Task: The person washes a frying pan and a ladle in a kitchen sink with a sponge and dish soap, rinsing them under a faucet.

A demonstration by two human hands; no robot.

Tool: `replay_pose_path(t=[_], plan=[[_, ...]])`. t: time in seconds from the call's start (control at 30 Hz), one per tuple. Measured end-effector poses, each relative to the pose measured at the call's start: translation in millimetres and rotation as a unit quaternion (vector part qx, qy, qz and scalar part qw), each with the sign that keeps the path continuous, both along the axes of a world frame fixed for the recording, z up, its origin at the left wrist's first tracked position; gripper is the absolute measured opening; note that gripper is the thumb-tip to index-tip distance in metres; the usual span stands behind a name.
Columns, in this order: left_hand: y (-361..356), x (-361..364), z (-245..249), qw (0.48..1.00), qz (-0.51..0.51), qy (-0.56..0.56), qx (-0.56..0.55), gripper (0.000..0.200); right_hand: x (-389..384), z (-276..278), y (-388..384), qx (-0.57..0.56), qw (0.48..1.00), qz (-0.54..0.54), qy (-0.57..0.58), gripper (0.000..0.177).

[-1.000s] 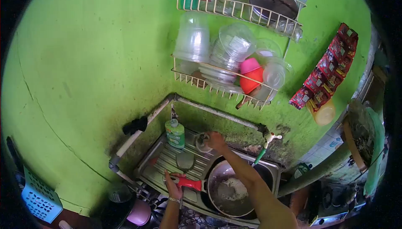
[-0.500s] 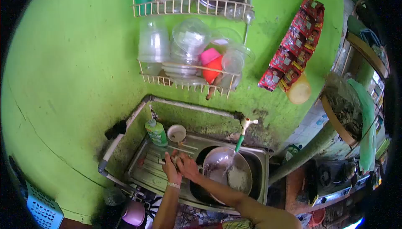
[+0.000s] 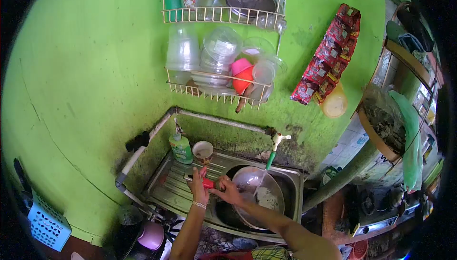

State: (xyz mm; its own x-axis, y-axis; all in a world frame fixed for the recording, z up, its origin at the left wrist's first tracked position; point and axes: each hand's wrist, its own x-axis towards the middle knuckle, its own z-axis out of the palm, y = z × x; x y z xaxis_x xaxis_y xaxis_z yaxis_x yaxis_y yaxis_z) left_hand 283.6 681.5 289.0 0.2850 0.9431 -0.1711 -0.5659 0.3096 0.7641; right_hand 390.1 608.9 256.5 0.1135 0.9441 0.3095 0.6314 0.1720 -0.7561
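Over the sink's ridged drainboard (image 3: 167,191), my left hand (image 3: 199,192) is closed around a red-handled utensil (image 3: 208,183). A pale end of the utensil shows past the fingers on the left; its kind is hidden by the hand. My right hand (image 3: 230,194) is closed at the other end of the red handle, with a small brownish bit showing at its fingertips. Beside my right hand, a large round pan (image 3: 273,184) sits in the sink basin. A thin stream of water runs into it from the tap (image 3: 278,139) through a green hose end (image 3: 270,161).
A green dish soap bottle (image 3: 181,149) and a small white cup (image 3: 203,150) stand at the drainboard's back edge. Above hangs a wire rack (image 3: 219,75) of plastic cups and bowls. Red sachets (image 3: 328,55) hang on the wall. A stove (image 3: 376,207) stands at right.
The red handle, hidden before, now shows between my hands. My right hand has shifted to the right, away from my left. The whole view has moved slightly.
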Motion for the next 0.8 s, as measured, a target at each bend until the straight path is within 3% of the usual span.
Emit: replay_pose_path(t=[0.03,0.07,0.13,0.17,0.2,0.27,0.3,0.4,0.53,0.6,0.63,0.7,0.73,0.8], plan=[[-4,-2,5,0.999,-0.023,0.021,-0.029,0.045,-10,6,2,-0.061,0.995,-0.069,0.048,0.037],[-4,2,4,1.0,-0.014,0.02,-0.009,0.041,-13,10,5,-0.062,0.994,-0.072,0.05,0.037],[-5,6,5,1.0,-0.01,0.021,0.011,0.038,-12,23,11,0.168,0.983,0.018,0.078,0.046],[-4,6,5,0.997,-0.002,0.07,0.021,0.035,-9,40,9,0.178,0.98,0.068,0.059,0.053],[-5,6,6,0.993,0.005,0.117,0.031,0.033,-1,39,9,0.176,0.981,0.061,0.061,0.053],[-10,0,13,0.991,-0.018,0.126,0.037,0.032,9,20,9,-0.03,0.993,0.108,0.023,0.053],[-8,-2,18,0.99,-0.03,0.126,0.053,0.031,11,13,11,-0.035,0.994,0.098,-0.03,0.056],[4,-8,-1,0.988,-0.016,0.142,0.056,0.028,28,-14,4,-0.053,0.987,0.152,-0.015,0.059],[2,-16,-12,0.993,-0.009,0.116,0.036,0.026,25,2,-13,-0.032,0.985,0.151,-0.077,0.062],[4,-23,-18,0.992,-0.028,0.117,0.033,0.025,27,-8,-5,0.012,0.968,0.131,-0.212,0.062],[1,-25,-19,0.992,-0.026,0.116,0.038,0.025,22,-6,-6,0.017,0.968,0.131,-0.214,0.062],[-1,-22,-20,0.989,-0.007,0.129,0.066,0.025,12,-1,-6,-0.014,0.991,0.111,-0.08,0.058],[0,-20,-18,0.99,-0.004,0.126,0.068,0.025,7,1,-1,-0.012,0.99,0.113,-0.083,0.058],[-1,-20,-19,0.986,-0.038,0.12,0.105,0.026,-8,1,9,0.098,0.993,0.044,-0.052,0.054]])
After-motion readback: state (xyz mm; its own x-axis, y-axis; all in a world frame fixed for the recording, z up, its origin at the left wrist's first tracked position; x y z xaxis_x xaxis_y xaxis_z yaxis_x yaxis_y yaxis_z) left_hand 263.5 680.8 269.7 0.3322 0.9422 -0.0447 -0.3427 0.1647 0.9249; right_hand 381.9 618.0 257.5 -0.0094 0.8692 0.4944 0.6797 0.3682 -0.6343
